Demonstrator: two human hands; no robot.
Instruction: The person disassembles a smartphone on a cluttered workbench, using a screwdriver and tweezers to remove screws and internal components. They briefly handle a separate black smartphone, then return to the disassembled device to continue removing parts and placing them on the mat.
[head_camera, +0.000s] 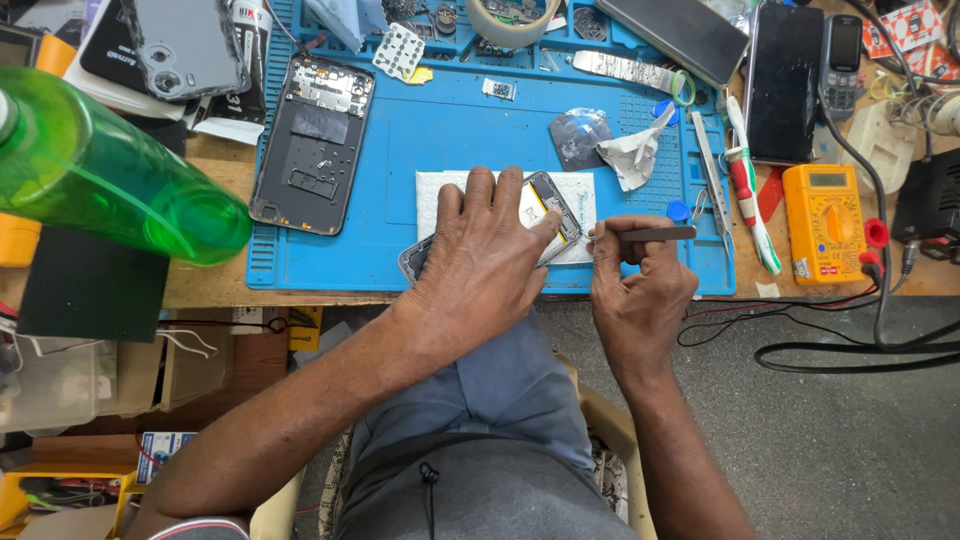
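Left hand (480, 262): fingers spread flat and pressed down over an opened phone (540, 205), pinning it rather than gripping it. Right hand (640, 290): fingers pinched shut on a slim metal tool (650, 233), which lies nearly level, its tip directed left and meeting the phone's right edge.

The phone's long axis runs diagonally, from lower left near the counter edge to upper right. Its back is off; a pale yellow-white interior panel and a dark frame show between the fingers. Most of the body is hidden under the left hand.

The phone rests on a white cloth pad (575, 185) laid on a blue work mat (450, 130). A second opened phone shell (312, 140) lies on the mat's left part, well apart. A crumpled wipe (630, 155) sits beyond the pad. A yellow multimeter (825, 222) stands to the right of the mat, a green plastic bottle (110, 170) at far left. The wooden counter (215, 170) is crowded; grey floor (850, 440) lies below.
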